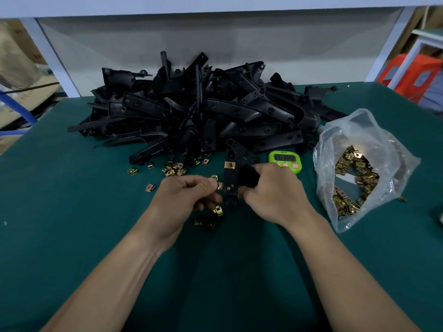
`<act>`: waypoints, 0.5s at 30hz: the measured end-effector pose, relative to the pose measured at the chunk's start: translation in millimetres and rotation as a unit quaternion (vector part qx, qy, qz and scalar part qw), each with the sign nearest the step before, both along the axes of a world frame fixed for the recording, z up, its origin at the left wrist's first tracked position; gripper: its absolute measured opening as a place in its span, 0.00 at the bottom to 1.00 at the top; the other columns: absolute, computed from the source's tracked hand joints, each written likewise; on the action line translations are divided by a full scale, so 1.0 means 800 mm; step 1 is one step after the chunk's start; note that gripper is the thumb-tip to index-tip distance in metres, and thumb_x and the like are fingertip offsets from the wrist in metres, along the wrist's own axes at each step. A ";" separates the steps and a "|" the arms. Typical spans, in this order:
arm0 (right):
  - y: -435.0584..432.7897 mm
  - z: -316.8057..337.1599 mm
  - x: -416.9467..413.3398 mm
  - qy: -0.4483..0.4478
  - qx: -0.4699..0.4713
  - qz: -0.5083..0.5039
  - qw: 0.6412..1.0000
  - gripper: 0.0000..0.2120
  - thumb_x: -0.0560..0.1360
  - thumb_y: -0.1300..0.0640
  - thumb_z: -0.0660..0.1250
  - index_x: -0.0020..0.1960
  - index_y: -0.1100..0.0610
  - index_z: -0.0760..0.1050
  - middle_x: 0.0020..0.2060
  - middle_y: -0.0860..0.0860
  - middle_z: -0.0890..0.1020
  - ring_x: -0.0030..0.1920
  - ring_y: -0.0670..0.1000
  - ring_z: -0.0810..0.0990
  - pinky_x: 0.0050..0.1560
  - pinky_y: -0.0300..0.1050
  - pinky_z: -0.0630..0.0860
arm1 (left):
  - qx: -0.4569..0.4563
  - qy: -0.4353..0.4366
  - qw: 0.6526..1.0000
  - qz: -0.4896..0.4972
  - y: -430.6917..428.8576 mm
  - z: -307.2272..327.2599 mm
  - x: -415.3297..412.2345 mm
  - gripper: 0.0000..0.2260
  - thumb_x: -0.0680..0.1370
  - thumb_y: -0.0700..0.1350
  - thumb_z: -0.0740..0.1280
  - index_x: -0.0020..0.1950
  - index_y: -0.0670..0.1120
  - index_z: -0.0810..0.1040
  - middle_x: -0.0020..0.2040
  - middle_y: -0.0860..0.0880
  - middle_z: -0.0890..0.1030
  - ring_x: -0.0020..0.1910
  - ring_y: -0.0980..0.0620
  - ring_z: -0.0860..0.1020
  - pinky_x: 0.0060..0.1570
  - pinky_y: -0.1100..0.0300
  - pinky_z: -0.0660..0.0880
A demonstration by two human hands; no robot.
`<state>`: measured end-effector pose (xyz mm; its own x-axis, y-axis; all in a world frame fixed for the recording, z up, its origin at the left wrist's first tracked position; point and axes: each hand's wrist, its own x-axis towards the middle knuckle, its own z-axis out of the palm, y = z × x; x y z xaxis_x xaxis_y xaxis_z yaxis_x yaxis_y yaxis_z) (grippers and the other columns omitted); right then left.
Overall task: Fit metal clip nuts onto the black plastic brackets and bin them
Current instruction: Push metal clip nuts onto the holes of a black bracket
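Over the mat (72, 188), left hand (189, 195) pinches a clip (220, 186) against the bracket (230, 180) gripped in the right hand (271, 195), another already seated at its far end and the pile (199, 109) waiting

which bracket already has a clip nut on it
The bracket held in the right hand; a clip nut sits on its far end, the pile behind looks bare.

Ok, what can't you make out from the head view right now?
All head view:
1. Clip nut pinched by the left hand: seated on the bracket or not, too small and blurred.
2. Bracket's right side: covered by the right hand.
3. Timer digits: blurred.
4. Grey object at the right edge: cut off.
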<state>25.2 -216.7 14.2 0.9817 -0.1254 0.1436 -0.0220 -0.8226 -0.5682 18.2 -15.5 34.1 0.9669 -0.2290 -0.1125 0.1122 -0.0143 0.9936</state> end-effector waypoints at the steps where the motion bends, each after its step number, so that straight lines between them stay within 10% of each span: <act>1: -0.001 0.000 0.000 0.001 0.004 0.000 1.000 0.12 0.63 0.39 0.68 0.40 0.44 0.77 0.26 0.41 0.77 0.29 0.42 0.75 0.28 0.39 0.65 | 0.004 0.000 1.000 0.002 0.000 -0.001 0.000 0.10 0.76 0.47 0.72 0.35 0.49 0.86 0.37 0.45 0.85 0.34 0.54 0.80 0.34 0.67 0.73; 15: -0.002 0.004 0.000 0.058 0.033 0.035 0.997 0.10 0.63 0.42 0.68 0.39 0.47 0.78 0.29 0.38 0.80 0.29 0.44 0.77 0.28 0.41 0.67 | 0.054 -0.033 0.998 0.027 -0.002 -0.006 -0.001 0.12 0.79 0.46 0.72 0.35 0.50 0.85 0.36 0.46 0.85 0.35 0.52 0.80 0.34 0.65 0.74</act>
